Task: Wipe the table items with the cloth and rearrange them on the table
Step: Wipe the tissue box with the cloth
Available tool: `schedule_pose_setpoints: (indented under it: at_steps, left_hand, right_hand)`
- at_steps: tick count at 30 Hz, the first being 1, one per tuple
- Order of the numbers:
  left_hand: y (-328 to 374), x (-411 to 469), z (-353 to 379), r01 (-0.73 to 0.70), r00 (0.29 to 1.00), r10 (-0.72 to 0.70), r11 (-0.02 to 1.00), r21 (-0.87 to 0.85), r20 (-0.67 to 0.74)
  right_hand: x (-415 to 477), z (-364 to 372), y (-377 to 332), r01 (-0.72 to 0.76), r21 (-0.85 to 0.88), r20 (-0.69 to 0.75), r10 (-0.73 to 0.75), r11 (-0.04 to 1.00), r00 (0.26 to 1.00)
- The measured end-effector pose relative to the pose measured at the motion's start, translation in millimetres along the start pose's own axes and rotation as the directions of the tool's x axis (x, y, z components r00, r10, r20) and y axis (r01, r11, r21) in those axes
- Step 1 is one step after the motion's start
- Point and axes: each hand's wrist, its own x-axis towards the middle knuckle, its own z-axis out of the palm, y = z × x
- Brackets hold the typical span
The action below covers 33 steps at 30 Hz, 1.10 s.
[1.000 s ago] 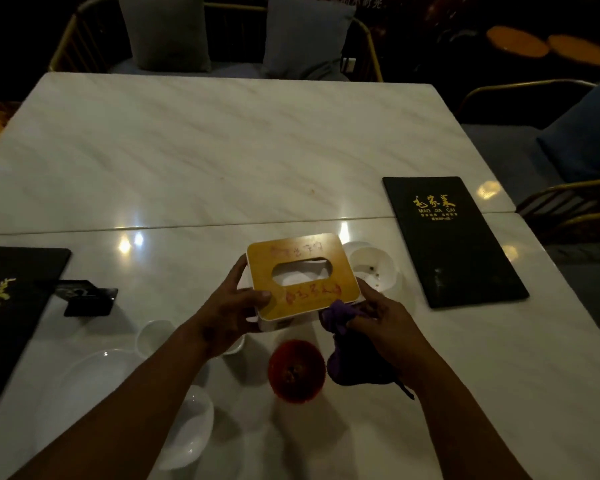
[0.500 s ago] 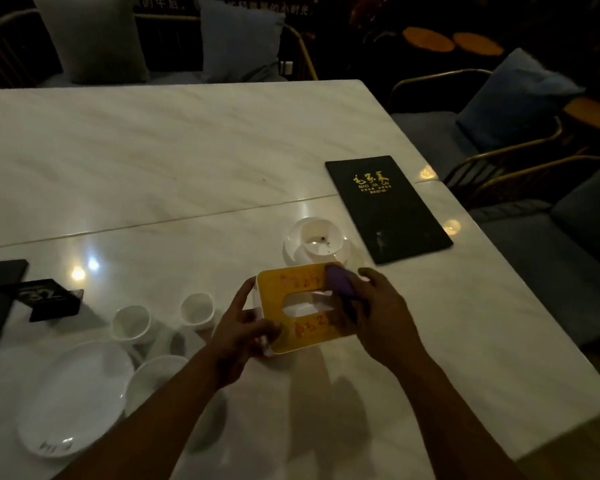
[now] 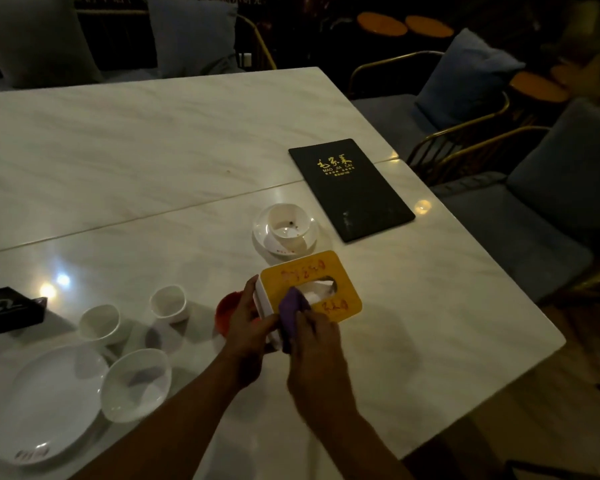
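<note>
On the marble table (image 3: 153,150), left fingers (image 3: 249,296) clasp the tissue box (image 3: 343,289); right fingers (image 3: 313,319) pinch the purple cloth (image 3: 290,313) onto its lid.

The cloth (image 3: 289,315) in my right grip (image 3: 317,344) is purple. The tissue box (image 3: 340,289) in my left grip (image 3: 250,327) has a yellow-orange top with red lettering, white sides and white tissue in its slot. Just behind my left grip the little bowl (image 3: 226,311) is red. Left of that grip, the small cup (image 3: 168,303), the larger cup (image 3: 99,323), the wide bowl (image 3: 136,382) and the plate (image 3: 52,400) are plain white; the plate has a reddish mark at its near rim. Beyond both grips, the speckled cup (image 3: 288,226) and its saucer (image 3: 262,233) are white with dark and red flecks. Beyond my right grip the menu (image 3: 352,199) is black with gold lettering. The counter (image 3: 153,150) is white marble with faint grey veins.
</note>
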Motion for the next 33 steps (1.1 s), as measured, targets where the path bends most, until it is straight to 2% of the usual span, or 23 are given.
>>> schedule_pose_setpoints:
  at_steps: [3, 7, 8, 11, 12, 15, 17, 22, 25, 27, 30, 31, 33]
  left_hand:
    - [-6.9, -0.4, -0.9, 0.029, 0.999, -0.029, 0.999, -0.018, -0.017]
    - [-14.3, -3.3, 3.9, 0.073, 0.997, -0.074, 0.997, -0.035, -0.023]
    - [-17.0, -3.4, 6.9, 0.079, 0.996, -0.08, 0.996, -0.041, -0.025]
    - [-24.6, 0.2, 11.6, 0.086, 0.996, -0.087, 0.995, -0.042, -0.029]
    - [-25.8, 1.3, 11.3, 0.088, 0.996, -0.088, 0.996, -0.031, -0.019]
    - [-26.2, 3.0, 8.2, 0.116, 0.993, -0.115, 0.993, -0.029, 0.015]
    - [-26.9, 4.4, 6.1, 0.132, 0.991, -0.131, 0.991, -0.013, 0.029]
    - [-26.8, 8.5, 7.1, 0.152, 0.984, -0.159, 0.984, 0.093, 0.075]
    - [-25.1, 12.5, 12.5, 0.163, 0.981, -0.178, 0.973, 0.164, 0.077]
    - [-24.2, 16.1, 16.2, 0.18, 0.978, -0.198, 0.962, 0.204, 0.071]
    - [-26.6, 20.8, 19.6, 0.213, 0.973, -0.227, 0.951, 0.226, 0.038]
    - [-27.0, 22.2, 20.3, 0.221, 0.973, -0.232, 0.949, 0.226, 0.021]
    - [-25.0, 24.5, 22.0, 0.235, 0.97, -0.243, 0.947, 0.218, 0.01]
  right_hand:
    - [-0.5, -4.3, 17.9, 0.032, 0.01, 0.026, -0.032, 0.999, 0.999]
    - [13.7, -23.5, 63.9, -0.154, -0.061, 0.022, 0.155, 0.986, 0.988]
    - [14.1, -23.3, 62.4, -0.127, -0.086, 0.02, 0.129, 0.988, 0.991]
    - [4.5, -15.3, 55.3, 0.09, -0.099, 0.108, -0.079, 0.991, 0.991]
    - [3.8, -15.0, 60.7, 0.098, -0.062, 0.126, -0.089, 0.993, 0.988]
    - [20.3, -29.7, 88.8, -0.138, 0.047, 0.084, 0.133, 0.989, 0.988]
    - [41.6, -42.3, 106.1, -0.217, -0.018, 0.023, 0.217, 0.976, 0.976]
    - [87.3, -44.5, 124.1, -0.215, -0.069, 0.082, 0.221, 0.974, 0.972]
    - [99.9, -44.6, 119.6, -0.247, 0.001, 0.122, 0.245, 0.969, 0.962]
    - [101.5, -45.8, 107.3, -0.239, 0.16, 0.221, 0.201, 0.958, 0.954]
    - [96.8, -37.3, 93.6, 0.015, 0.11, 0.376, -0.055, 0.994, 0.925]
    - [96.7, -35.4, 92.7, 0.104, 0.111, 0.375, -0.138, 0.988, 0.916]
    - [100.2, -33.8, 97.9, 0.122, 0.136, 0.328, -0.161, 0.983, 0.931]
